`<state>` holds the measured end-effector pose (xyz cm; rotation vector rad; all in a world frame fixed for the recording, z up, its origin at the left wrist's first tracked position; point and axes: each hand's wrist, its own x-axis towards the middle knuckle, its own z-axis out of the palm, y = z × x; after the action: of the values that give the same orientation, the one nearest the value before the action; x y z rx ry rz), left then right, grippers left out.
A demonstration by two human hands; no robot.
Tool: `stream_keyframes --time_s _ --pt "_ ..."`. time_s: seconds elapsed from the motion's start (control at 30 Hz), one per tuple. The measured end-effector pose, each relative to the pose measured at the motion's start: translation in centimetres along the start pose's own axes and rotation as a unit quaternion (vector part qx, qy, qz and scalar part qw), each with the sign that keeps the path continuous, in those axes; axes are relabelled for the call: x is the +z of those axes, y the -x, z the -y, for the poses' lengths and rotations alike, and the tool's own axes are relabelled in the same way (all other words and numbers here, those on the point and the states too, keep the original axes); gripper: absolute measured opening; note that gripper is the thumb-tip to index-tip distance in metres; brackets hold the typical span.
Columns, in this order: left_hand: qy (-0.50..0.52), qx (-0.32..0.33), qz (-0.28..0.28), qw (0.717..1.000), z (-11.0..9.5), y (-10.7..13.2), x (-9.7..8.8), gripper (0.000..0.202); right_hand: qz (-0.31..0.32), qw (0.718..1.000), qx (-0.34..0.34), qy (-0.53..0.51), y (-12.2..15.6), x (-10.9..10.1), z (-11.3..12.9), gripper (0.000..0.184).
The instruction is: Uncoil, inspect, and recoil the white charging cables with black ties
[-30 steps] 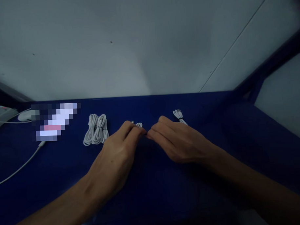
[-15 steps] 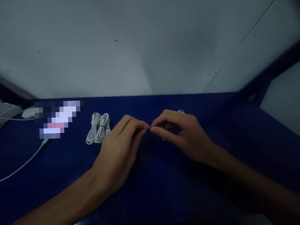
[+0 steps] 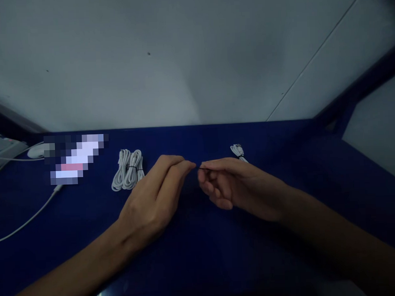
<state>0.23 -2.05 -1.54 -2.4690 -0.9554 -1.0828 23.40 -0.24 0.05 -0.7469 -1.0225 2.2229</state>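
A thin black twist tie [image 3: 204, 168] stretches across the small gap between my fingertips. My right hand [image 3: 240, 185] pinches it between thumb and index finger, palm turned partly toward me and the other fingers curled. Its other end meets the closed fingertips of my left hand [image 3: 154, 197], whose back faces up and whose thumb is mostly hidden. Coiled white cables [image 3: 123, 172], bound with black ties, lie just beyond my left hand and are partly covered by it. Behind my right hand sits another tied white cable [image 3: 238, 152].
A blurred-out lit phone-like device [image 3: 78, 161] lies at the left, with a white cord [image 3: 34, 222] plugged into its near end. Farther left are a white mouse-shaped object [image 3: 37, 150] and a white power strip [image 3: 5, 146]. A grey wall [image 3: 133, 81] rises behind the blue table [image 3: 214, 259].
My right hand has rolled over, so its palm and curled fingers now show, and the tied cable behind it is more exposed. The left hand has shifted slightly, its fingertips staying near the tie.
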Motion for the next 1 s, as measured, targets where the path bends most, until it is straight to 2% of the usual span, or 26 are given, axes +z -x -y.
stream_keyframes --time_s 0.13,0.27,0.43,0.53,0.67,0.77,0.9,1.0 --pt "0.014 0.038 -0.011 0.999 0.4 0.3 -0.1 0.031 -0.018 0.999 0.021 -0.027 0.0 0.6 0.4 0.029" --pt "0.0 0.075 -0.025 0.997 0.4 0.1 -0.3 0.033 -0.016 0.999 0.021 -0.037 -0.1 1.0 0.7 0.032" --pt "0.003 0.086 -0.005 0.996 0.6 -0.2 -0.8 0.038 -0.015 0.998 0.022 -0.057 -0.1 1.0 0.5 0.02" --pt "0.013 0.065 -0.003 0.998 0.7 -0.1 -0.9 0.038 -0.023 0.998 -0.001 -0.053 -0.1 1.1 0.1 0.017" --pt "0.022 0.011 0.001 1.0 0.1 0.0 -1.0 0.036 -0.049 0.998 -0.042 -0.01 -0.1 1.3 -0.4 0.013" --pt "0.018 -0.023 0.015 0.999 -0.6 -0.2 -1.1 0.032 -0.072 0.99 -0.108 0.052 -0.1 1.4 -0.9 0.009" --pt "0.049 -0.072 -0.017 0.996 -1.5 -1.0 -0.9 0.017 -0.114 0.954 -0.22 0.17 0.0 1.7 -1.5 0.004" --pt "0.078 -0.107 -0.009 0.991 -1.8 -1.4 -0.8 0.013 -0.158 0.914 -0.268 0.259 0.1 2.0 -1.7 0.006"
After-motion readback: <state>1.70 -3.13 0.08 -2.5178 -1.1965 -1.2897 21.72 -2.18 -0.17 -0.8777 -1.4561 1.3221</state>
